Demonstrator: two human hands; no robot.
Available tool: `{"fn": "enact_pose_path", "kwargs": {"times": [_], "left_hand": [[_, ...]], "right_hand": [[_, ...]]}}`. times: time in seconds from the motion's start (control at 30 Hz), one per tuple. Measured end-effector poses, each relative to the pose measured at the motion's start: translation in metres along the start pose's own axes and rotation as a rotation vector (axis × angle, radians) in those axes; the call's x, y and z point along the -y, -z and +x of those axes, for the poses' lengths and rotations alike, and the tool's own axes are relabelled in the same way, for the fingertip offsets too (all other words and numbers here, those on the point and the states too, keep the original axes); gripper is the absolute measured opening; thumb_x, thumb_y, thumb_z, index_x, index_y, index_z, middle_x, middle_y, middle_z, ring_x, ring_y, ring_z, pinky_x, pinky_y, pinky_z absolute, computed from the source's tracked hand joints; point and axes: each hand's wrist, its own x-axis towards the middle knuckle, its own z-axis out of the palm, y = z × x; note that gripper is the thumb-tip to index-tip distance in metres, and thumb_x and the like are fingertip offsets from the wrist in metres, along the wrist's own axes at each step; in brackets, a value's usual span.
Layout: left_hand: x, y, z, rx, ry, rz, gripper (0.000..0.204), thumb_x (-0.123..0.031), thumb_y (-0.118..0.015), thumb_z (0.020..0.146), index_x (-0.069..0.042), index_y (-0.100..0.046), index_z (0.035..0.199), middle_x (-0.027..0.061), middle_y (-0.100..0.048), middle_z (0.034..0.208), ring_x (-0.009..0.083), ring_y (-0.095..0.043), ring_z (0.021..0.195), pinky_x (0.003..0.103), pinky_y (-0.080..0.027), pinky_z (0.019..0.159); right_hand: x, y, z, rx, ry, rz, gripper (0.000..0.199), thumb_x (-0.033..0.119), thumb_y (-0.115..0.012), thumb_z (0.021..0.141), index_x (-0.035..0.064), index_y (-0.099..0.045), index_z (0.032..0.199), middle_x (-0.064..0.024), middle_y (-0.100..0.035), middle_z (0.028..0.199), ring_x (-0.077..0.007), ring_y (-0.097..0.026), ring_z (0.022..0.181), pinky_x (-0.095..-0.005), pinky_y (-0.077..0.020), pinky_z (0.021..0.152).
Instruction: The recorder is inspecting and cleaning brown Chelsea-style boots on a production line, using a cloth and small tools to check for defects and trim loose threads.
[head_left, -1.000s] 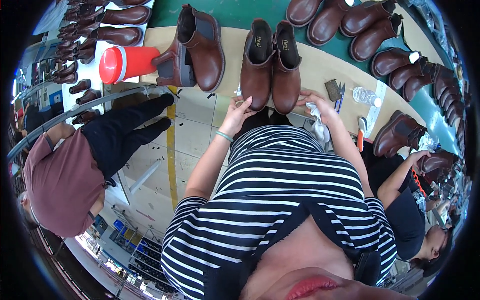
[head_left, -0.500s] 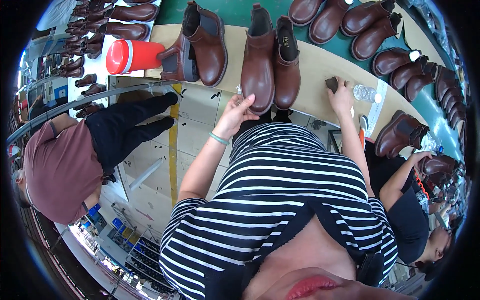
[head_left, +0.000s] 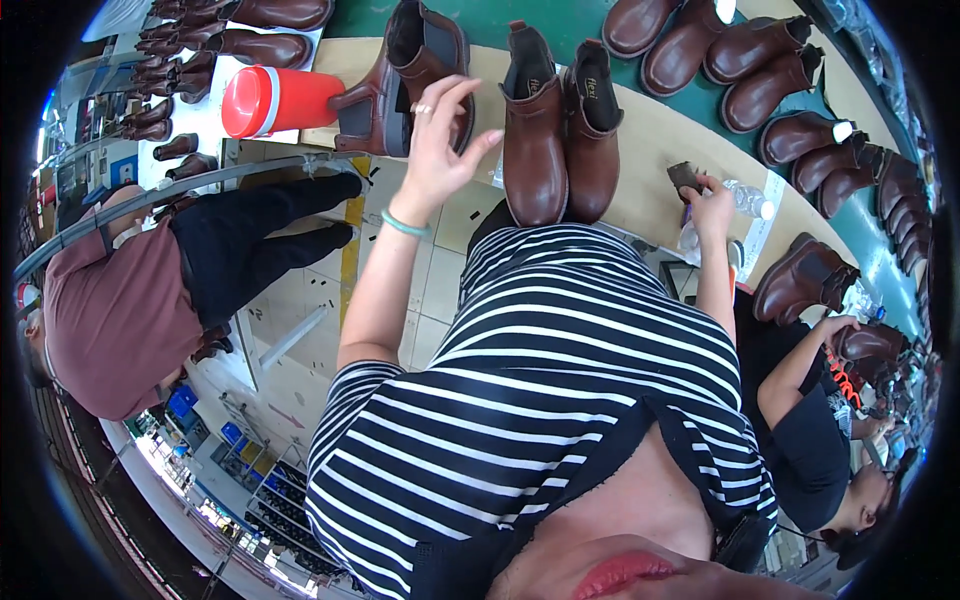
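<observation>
While the pair of glossy brown leather ankle boots [head_left: 534, 165] stands upright on the pale tan desk [head_left: 650, 140], toes toward the person, neither hand touches it. To the left of that pair, the left hand [head_left: 440, 145] is raised with its fingers loosely spread and its thumb well apart, holding nothing. It overlaps another upright brown leather boot [head_left: 430, 62] in view; whether they touch cannot be told. To the right of the pair, the right hand [head_left: 708, 205] has its fingers curled in and appears to pinch the near edge of a small dark brown rough-faced block [head_left: 684, 177]. A clear plastic bottle [head_left: 746, 198] lies beyond that hand, farther right of the pair. Left of the pair, past a brown boot lying on its side [head_left: 370, 115], is a red cylindrical jug with a white band [head_left: 275, 102].

The step in hand looks like handling the block, with the left hand free. Lifting the block would call for a firm pinch; steadying either boot of the pair, for the left hand to come across and close.
</observation>
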Motion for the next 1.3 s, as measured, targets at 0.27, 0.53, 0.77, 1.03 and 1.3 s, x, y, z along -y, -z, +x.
{"fn": "enact_pose_path", "kwargs": {"times": [0.27,0.53,0.77,1.03,1.3], "left_hand": [[0.027,-0.023,0.083,0.73,0.252,-0.353,0.024,-0.023,-0.059,0.093,0.0,-0.065,0.096,0.0059,-0.058,0.067,0.0104,-0.051,0.045,0.025,-0.043,0.048],[0.055,-0.029,0.118,0.838,0.519,-0.643,0.023,-0.025,-0.059,0.095,-0.006,-0.066,0.084,-0.008,-0.037,0.052,0.0033,-0.034,0.039,0.023,-0.023,0.038],[0.064,-0.031,0.114,0.776,0.553,-0.706,0.017,-0.02,-0.06,0.094,-0.006,-0.066,0.086,-0.0071,-0.046,0.06,0.0032,-0.037,0.038,0.021,-0.025,0.038],[0.085,-0.033,0.104,0.709,0.617,-0.873,0.012,-0.015,-0.06,0.093,-0.005,-0.066,0.089,-0.0067,-0.048,0.064,0.0017,-0.032,0.041,0.019,-0.022,0.038],[0.09,-0.031,0.101,0.701,0.643,-0.885,0.013,-0.016,-0.06,0.092,-0.005,-0.065,0.086,-0.0079,-0.046,0.064,0.0013,-0.03,0.042,0.019,-0.02,0.038]], "right_hand": [[0.063,0.04,0.005,0.211,0.107,0.679,0.026,0.008,-0.069,0.084,0.0057,-0.057,0.107,-0.003,-0.066,0.082,-0.006,-0.056,0.074,-0.021,-0.0402,0.059],[0.163,0.07,0.014,0.129,0.54,0.537,0.026,0.004,-0.072,0.08,-0.0028,-0.062,0.103,-0.002,-0.067,0.093,-0.0064,-0.056,0.081,-0.0231,-0.0456,0.07],[0.237,0.047,0.012,0.143,0.993,0.117,0.024,0.006,-0.068,0.076,0.0075,-0.065,0.1,-0.0069,-0.061,0.089,-0.0258,-0.063,0.076,-0.0317,-0.0498,0.069],[0.27,0.002,0.004,-0.041,1.337,-0.154,0.028,0.007,-0.063,0.075,0.0148,-0.065,0.102,-0.0051,-0.057,0.086,-0.0236,-0.062,0.066,-0.0352,-0.0496,0.056],[0.28,0.016,-0.002,-0.07,1.23,-0.172,0.026,0.006,-0.064,0.076,0.013,-0.065,0.101,-0.0058,-0.053,0.08,-0.0264,-0.06,0.061,-0.0376,-0.0495,0.054]]}}
